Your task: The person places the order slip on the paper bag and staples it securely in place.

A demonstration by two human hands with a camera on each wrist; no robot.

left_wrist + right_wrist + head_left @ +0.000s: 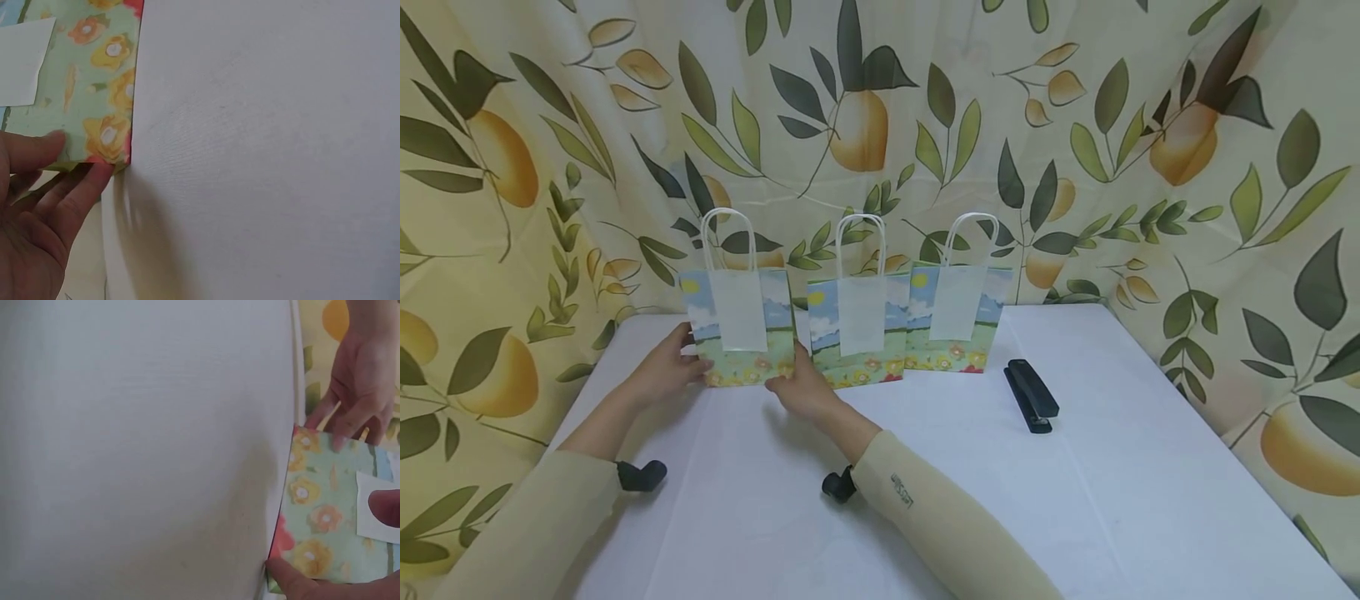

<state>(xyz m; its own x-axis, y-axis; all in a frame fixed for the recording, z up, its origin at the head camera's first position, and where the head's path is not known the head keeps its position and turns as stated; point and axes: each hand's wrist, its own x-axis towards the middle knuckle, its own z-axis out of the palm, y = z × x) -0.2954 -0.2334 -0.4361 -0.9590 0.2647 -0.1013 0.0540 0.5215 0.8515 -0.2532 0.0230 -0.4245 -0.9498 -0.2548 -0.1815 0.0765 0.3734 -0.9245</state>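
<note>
Three small paper gift bags stand in a row, each with a white twisted handle and a white patch on a sky-and-flower print: the left bag (778, 333), the middle bag (895, 333) and the right bag (996, 312). My left hand (662, 367) grips the left bag's left side, its thumb on the printed front and its fingers against the side, as the left wrist view shows. At the opposite lower corner, my right hand (808, 387) holds the same bag's right side. The fingers behind that edge are partly hidden.
A black stapler (1032, 396) lies on the white-covered table (1150, 483), right of the bags. Behind the table hangs a curtain (1075, 50) with a fruit-and-leaf print. The middle bag stands close beside the right hand, and the right bag adjoins it.
</note>
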